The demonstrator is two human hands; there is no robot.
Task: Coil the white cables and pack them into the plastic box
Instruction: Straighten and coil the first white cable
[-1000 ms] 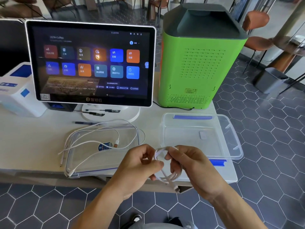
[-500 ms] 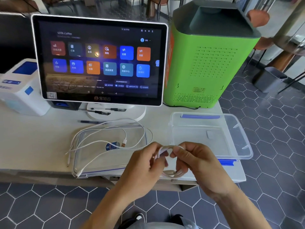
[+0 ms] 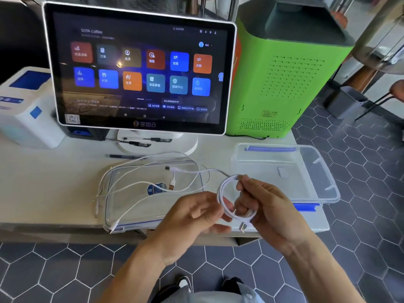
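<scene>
My right hand (image 3: pixel 262 206) grips a coiled white cable (image 3: pixel 220 194) just above the table's front edge, between the lid and the box. A USB plug (image 3: pixel 243 227) hangs from the bottom of the coil. The cable's loose tail runs up and left to a connector (image 3: pixel 167 168) over the lid. Just left of the coil, my left hand (image 3: pixel 196 213) has its fingers apart and holds nothing. Other loose white cables (image 3: pixel 135 183) lie tangled across the clear lid (image 3: pixel 122 213). The clear plastic box (image 3: pixel 323 178) with blue latches stands on the right, with no cable in it.
A touchscreen terminal (image 3: pixel 140 71) stands behind the lid, with a pen (image 3: pixel 122 156) at its base. A green machine (image 3: pixel 288 79) is behind the box and a white printer (image 3: pixel 26 110) at far left. The table edge (image 3: pixel 54 232) runs in front; hexagon-tiled floor lies below and to the right.
My left hand has let go of the coil and drawn slightly left. The coil now hangs wider from my right hand, with its tail trailing over the lid.
</scene>
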